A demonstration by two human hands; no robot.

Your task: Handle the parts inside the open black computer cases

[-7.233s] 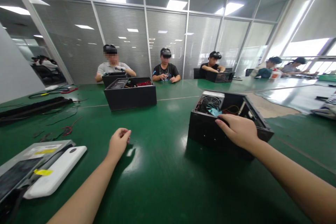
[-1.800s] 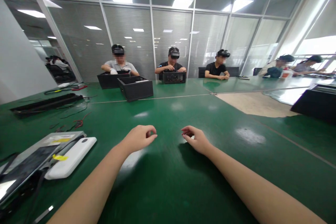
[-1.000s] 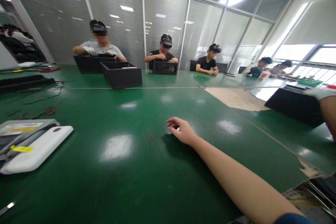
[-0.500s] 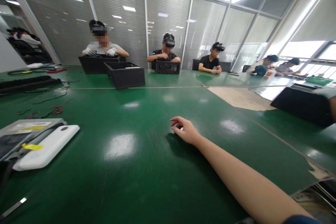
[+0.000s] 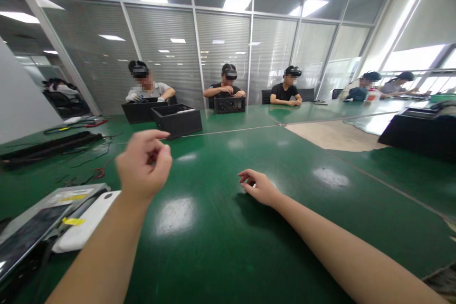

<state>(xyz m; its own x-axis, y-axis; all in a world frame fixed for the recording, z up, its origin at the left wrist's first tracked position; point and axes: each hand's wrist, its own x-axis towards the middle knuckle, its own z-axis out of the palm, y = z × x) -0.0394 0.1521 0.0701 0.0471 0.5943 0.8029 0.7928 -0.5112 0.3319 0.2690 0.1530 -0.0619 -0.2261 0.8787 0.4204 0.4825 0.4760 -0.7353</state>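
Note:
My left hand is raised over the left part of the green table. Its fingers are loosely curled, with a gap between thumb and forefinger, and nothing shows in them. My right hand rests on the tabletop near the middle, half curled, thumb apart from the fingers. A small bright spot shows in its hollow; I cannot tell whether it is a thing or a gleam. Partly behind my left forearm lies a white power bank-like slab with a yellow tag. Beside it are a phone-like dark screen and a flat metal box.
Black cases stand across the table, where several people sit, some handling cases. A long black bar and loose wires lie at the left. Another dark case stands at the right, near a bare tan patch.
My left hand has come into view from the lower left and is raised. The view has tilted up and a little left. My right hand keeps its pose on the table.

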